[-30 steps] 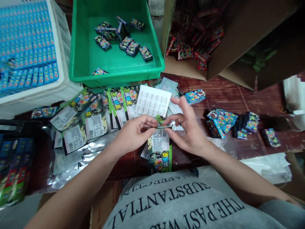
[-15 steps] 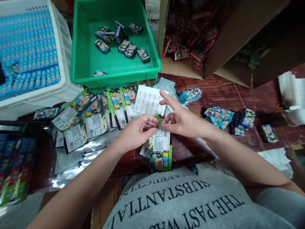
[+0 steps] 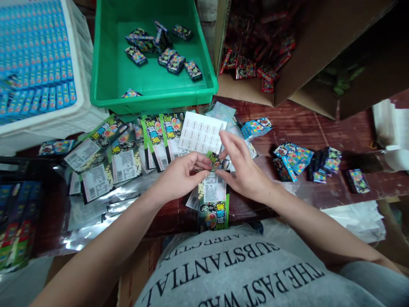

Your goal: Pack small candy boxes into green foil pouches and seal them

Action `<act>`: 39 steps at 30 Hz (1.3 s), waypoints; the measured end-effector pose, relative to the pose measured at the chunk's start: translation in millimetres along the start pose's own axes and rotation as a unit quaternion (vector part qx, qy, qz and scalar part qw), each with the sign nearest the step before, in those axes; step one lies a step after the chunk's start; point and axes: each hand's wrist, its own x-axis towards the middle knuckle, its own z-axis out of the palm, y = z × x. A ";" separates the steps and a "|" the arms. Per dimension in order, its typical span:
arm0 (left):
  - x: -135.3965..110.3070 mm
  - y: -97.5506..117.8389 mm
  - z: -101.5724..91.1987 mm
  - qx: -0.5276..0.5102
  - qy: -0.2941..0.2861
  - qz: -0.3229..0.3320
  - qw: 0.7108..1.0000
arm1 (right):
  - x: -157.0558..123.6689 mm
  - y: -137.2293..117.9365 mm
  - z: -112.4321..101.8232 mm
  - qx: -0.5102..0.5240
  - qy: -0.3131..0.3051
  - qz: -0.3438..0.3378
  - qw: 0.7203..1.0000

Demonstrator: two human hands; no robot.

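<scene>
My left hand (image 3: 183,174) pinches the upper end of a printed candy bag (image 3: 214,192), thumb and fingers closed at its edge. The bag is black and green with a white barcode label, and its lower end reaches toward my shirt. Close by on the other side, my right hand (image 3: 244,168) has its fingers stretched out and the thumb apart, near the bag's upper edge; whether the thumb touches it I cannot tell. Just beyond both hands lies a white sheet of round stickers (image 3: 202,131), partly over more printed bags (image 3: 156,138).
A green bin (image 3: 153,99) with several small boxes stands behind the bags. To its left is a white crate (image 3: 83,81) of blue packs. Cardboard boxes (image 3: 306,64) stand back right. Small blue packets (image 3: 295,157) and dark boxes (image 3: 330,160) lie on the table at right.
My right hand's fingers have straightened and spread away from the bag's upper end. The left hand keeps its pinch. The view has shifted slightly.
</scene>
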 end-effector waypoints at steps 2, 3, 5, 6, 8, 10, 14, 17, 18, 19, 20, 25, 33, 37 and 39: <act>-1.0 -0.7 -0.5 -0.014 -0.005 0.002 1.000 | -8.5 -0.7 6.8 -0.018 0.004 -0.043 0.999; -1.7 -0.7 -0.7 -0.022 -0.008 0.002 1.000 | -11.9 -1.4 9.6 -0.016 0.001 -0.049 0.999; -2.8 -0.9 -0.5 -0.034 -0.014 -0.003 0.999 | -15.6 -3.5 13.3 -0.002 -0.006 -0.033 0.999; -3.0 -1.3 -0.1 -0.038 -0.018 -0.006 0.999 | -15.6 -4.8 14.4 0.003 -0.009 -0.019 1.000; -2.0 -2.3 1.0 -0.024 -0.027 -0.008 0.999 | -12.6 -6.9 15.7 0.004 -0.021 0.002 1.000; 0.5 -2.3 0.6 0.019 -0.037 -0.002 0.999 | -7.7 -6.9 16.2 -0.003 -0.044 0.012 0.999; 0.4 10.7 -19.8 0.077 -0.107 0.000 0.991 | -9.6 1.5 7.7 0.029 -0.038 0.015 0.999; -14.2 27.4 -52.3 0.116 -0.078 0.002 0.990 | -35.2 9.4 -7.9 0.086 0.125 0.053 0.987; -21.6 30.9 -61.4 0.115 -0.028 0.013 0.993 | -47.6 10.6 -11.4 0.099 0.181 0.074 0.976; -29.8 32.1 -67.2 0.100 0.030 0.027 0.994 | -60.3 10.7 -12.4 0.112 0.220 0.097 0.964; -38.2 30.6 -68.8 0.076 0.087 0.038 0.993 | -72.0 9.7 -10.4 0.128 0.240 0.123 0.954; -73.4 -12.5 -13.0 -0.057 0.187 -0.037 0.980 | -84.9 -1.2 22.3 0.199 0.309 0.193 0.910; -52.5 -21.0 63.7 -0.020 0.153 0.064 0.986 | -60.6 3.1 12.0 0.252 0.176 0.135 0.942; -35.2 -20.5 61.9 -0.061 0.152 0.088 0.983 | -74.6 6.0 27.8 0.200 0.324 0.136 0.915; -35.2 -26.0 61.0 -0.070 0.139 0.086 0.984 | -83.8 7.0 38.5 0.166 0.368 0.126 0.906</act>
